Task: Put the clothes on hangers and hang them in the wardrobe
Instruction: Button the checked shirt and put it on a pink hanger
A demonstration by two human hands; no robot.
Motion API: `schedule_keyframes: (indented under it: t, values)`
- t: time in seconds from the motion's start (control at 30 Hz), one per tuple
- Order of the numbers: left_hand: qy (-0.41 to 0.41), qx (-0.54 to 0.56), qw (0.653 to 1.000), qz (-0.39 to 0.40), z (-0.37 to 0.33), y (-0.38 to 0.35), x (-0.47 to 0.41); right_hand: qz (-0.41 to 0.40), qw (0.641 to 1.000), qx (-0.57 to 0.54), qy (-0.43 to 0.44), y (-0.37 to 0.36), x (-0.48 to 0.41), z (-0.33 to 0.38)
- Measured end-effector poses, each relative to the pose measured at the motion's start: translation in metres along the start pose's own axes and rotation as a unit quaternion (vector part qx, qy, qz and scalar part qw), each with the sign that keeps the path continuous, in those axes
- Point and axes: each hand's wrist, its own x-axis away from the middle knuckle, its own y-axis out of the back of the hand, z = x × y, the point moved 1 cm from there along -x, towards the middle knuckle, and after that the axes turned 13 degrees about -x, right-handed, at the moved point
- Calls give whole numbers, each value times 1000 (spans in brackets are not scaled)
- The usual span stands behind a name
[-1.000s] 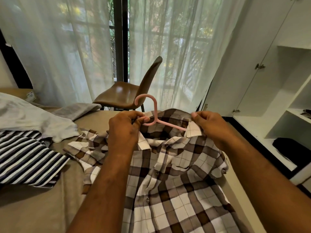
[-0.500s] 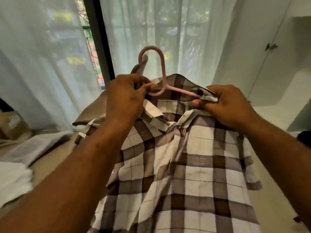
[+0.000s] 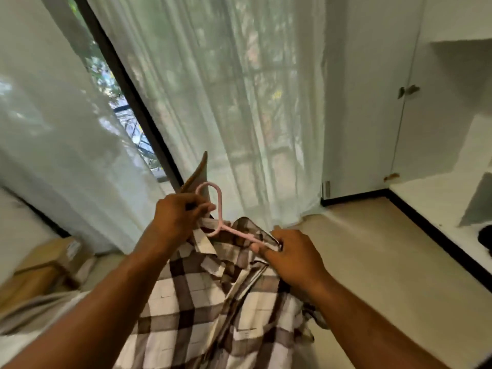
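A brown-and-white checked shirt (image 3: 191, 310) hangs in the air in front of me on a pink plastic hanger (image 3: 219, 209), whose hook sticks up above the collar. My left hand (image 3: 178, 217) grips the shirt's collar and the hanger's neck at the left. My right hand (image 3: 290, 254) pinches the shirt's right shoulder over the hanger's arm. The white wardrobe (image 3: 436, 107) stands at the right, with closed doors and an open shelf section at the far right.
Sheer white curtains (image 3: 226, 102) cover the window ahead. A brown chair back (image 3: 198, 174) pokes up behind my left hand. A cardboard box (image 3: 53, 257) sits at the lower left. Beige floor (image 3: 372, 262) runs toward the wardrobe. A dark item (image 3: 484, 235) lies on a wardrobe shelf.
I have lifted the shirt and hanger off the bed and turned right toward the wardrobe. The bed with the striped clothes has left the view. Both hands keep their hold.
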Motion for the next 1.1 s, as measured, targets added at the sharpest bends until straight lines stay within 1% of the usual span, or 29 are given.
schedule_keyframes:
  t: [0.1, 0.13, 0.2, 0.27, 0.33, 0.47, 0.57, 0.7, 0.83, 0.9, 1.03, 1.1]
  values:
    - [-28, -9, 998, 54, -64, 24, -21, -9, 999, -30, -35, 66, 6, 31]
    - [-42, -3, 997, 59, -86, 34, -28, -20, 998, -35, -45, 92, 4, 43]
    - [-74, 37, 996, 29, -132, 56, -44, -45, 997, -43, -43, 143, -4, 74]
    - [-103, 76, 992, -12, -182, 88, -63, -58, 997, -44, -29, 197, -17, 121]
    - [-121, 115, 986, -28, -230, 121, -81, -65, 997, -36, -9, 247, -29, 172]
    - [-163, 145, 976, -17, -300, 181, -111, -86, 996, 12, 16, 324, -42, 259]
    - [-196, 150, 969, -4, -328, 203, -125, -85, 996, 17, 23, 363, -38, 304]
    - [-247, 186, 950, 51, -350, 198, -121, -98, 995, 0, 12, 402, -31, 323]
    - [-288, 204, 934, 59, -368, 186, -120, -135, 991, -12, -12, 430, -20, 320]
    - [-293, 215, 929, 70, -379, 182, -124, -160, 986, -34, -10, 440, -14, 320]
    - [-264, 208, 938, 88, -393, 176, -142, -218, 971, -100, -17, 453, -9, 314]
    - [-258, 228, 933, 108, -396, 171, -152, -234, 964, -122, -14, 458, -10, 311]
